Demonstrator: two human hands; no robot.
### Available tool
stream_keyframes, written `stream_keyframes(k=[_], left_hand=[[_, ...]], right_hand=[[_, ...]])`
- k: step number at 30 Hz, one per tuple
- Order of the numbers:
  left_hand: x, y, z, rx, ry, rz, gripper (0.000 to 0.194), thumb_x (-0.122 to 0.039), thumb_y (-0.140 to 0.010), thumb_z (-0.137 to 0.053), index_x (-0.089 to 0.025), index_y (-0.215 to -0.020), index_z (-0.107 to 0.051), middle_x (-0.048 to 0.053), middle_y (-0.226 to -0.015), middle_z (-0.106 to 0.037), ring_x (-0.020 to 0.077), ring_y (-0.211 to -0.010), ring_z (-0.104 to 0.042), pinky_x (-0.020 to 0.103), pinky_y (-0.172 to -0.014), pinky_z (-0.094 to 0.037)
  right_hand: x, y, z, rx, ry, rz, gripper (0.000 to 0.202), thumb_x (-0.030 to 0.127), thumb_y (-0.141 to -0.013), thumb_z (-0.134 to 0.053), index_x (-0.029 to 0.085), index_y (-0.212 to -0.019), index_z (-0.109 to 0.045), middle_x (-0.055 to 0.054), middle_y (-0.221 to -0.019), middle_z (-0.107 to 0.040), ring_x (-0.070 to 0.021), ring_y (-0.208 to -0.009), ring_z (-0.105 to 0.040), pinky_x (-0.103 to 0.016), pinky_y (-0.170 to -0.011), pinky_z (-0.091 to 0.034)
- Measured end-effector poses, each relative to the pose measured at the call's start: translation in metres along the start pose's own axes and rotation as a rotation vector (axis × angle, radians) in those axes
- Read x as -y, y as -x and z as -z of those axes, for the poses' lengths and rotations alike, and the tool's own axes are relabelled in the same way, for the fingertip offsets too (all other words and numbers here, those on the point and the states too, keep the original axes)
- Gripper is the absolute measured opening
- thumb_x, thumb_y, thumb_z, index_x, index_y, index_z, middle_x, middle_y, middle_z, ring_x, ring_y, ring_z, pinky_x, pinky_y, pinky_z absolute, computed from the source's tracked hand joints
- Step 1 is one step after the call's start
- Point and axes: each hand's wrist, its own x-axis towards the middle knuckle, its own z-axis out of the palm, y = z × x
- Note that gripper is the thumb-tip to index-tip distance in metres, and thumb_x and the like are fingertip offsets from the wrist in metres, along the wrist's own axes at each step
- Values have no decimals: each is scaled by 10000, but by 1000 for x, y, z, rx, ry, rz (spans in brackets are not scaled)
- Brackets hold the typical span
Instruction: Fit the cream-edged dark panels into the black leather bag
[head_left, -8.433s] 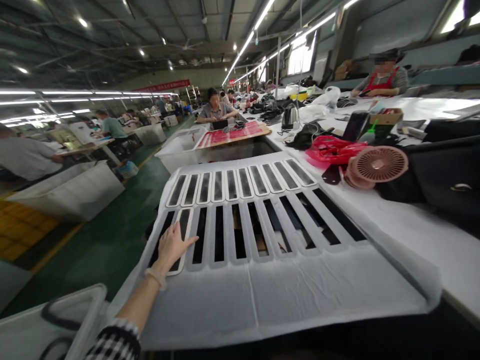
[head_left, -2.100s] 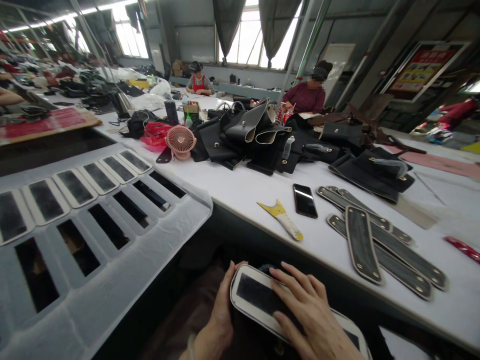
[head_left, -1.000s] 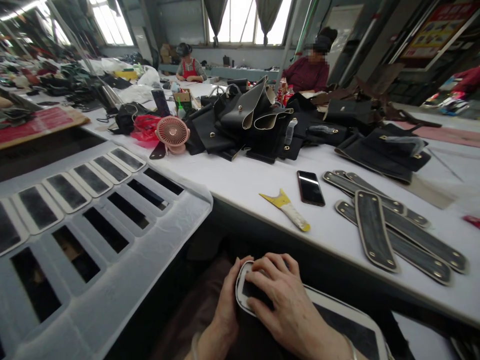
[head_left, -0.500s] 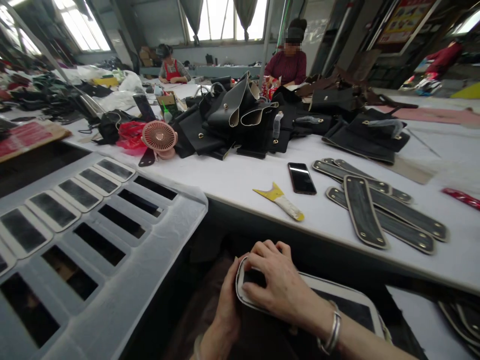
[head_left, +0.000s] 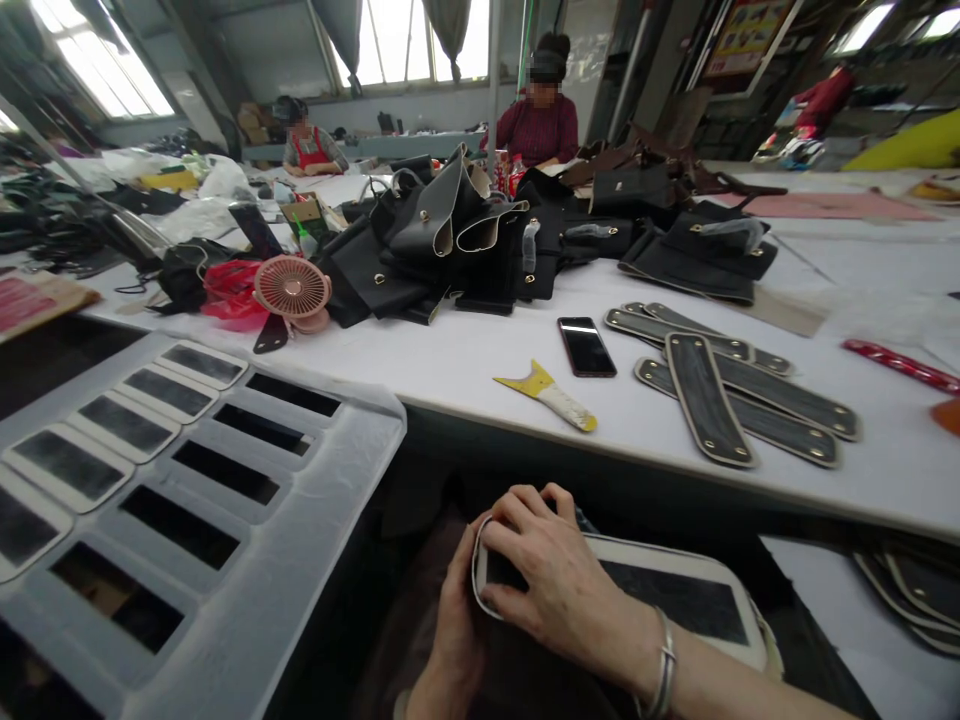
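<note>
A white-edged panel with a dark centre [head_left: 675, 595] lies over my lap, below the table's front edge. My left hand [head_left: 454, 610] is wrapped round its left end from outside. My right hand [head_left: 547, 570] rests across the panel near that end, its fingers bent over the rim and the thumb on the dark centre. On the table are a yellow-and-white tool [head_left: 551, 397], a phone [head_left: 587, 347] and several dark straps with pale edges and studs [head_left: 709, 400].
At left, a translucent tray [head_left: 300, 510] with slots bears a row of white-framed panels [head_left: 127, 425]. A pink fan [head_left: 292, 288] stands beside a pile of black leather pieces [head_left: 427, 230]. Two people sit across the table; another person is at the far right.
The view has turned slightly right, so the table things appear further left. Both hands keep their hold on the panel, with the right fingers slightly shifted.
</note>
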Motion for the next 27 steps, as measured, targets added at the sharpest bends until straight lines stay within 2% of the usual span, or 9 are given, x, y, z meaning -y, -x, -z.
stream_keyframes(k=[3, 8, 12, 16, 21, 27], left_hand=[[2, -3, 3, 51, -40, -56, 401, -412, -748, -777, -147, -1045, -729, 88, -1190, -674, 304, -1283, -483, 364, -1146, -303], [3, -3, 2, 8, -3, -59, 375, -409, -716, -794, -176, -1006, -747, 71, -1108, -705, 308, -1253, -517, 410, -1150, -309], [3, -2, 0, -33, -15, -61, 420, -425, -692, -808, -176, -1023, -744, 80, -1150, -691, 308, -1262, -510, 406, -1157, -302], [4, -2, -2, -21, -22, -51, 468, -473, -732, -768, -154, -1071, -725, 100, -1192, -673, 310, -1266, -508, 400, -1154, -309], [5, -2, -3, -41, -62, -81, 520, -499, -699, -780, -156, -1084, -720, 105, -1224, -655, 325, -1290, -477, 422, -1172, -266], [4, -3, -3, -9, -153, -150, 461, -503, -786, -699, -155, -1089, -716, 109, -1213, -658, 325, -1271, -491, 428, -1158, -280]], right_hand=[[0, 5, -5, -28, -6, 5, 145, 278, -830, -707, 237, -913, -595, 13, -1045, -620, -219, -1072, -468, -462, -972, -177], [-3, 5, -6, -18, -8, 50, 156, 319, -860, -713, 263, -949, -599, 47, -1052, -635, -208, -1076, -480, -449, -981, -161], [-4, 3, -7, -40, -17, 47, 179, 321, -845, -735, 256, -928, -589, 58, -1045, -639, -205, -1072, -489, -444, -986, -152], [-6, 7, -13, -81, -22, 42, 186, 311, -847, -734, 249, -907, -569, 58, -1047, -631, -203, -1089, -491, -444, -1005, -144], [-8, 11, -16, -103, -39, 37, 200, 301, -843, -741, 264, -920, -560, 69, -1067, -628, -199, -1102, -498, -442, -1013, -140], [-6, 10, -17, -107, -25, 29, 189, 286, -837, -745, 276, -921, -576, 78, -1061, -638, -193, -1064, -520, -444, -1003, -154]])
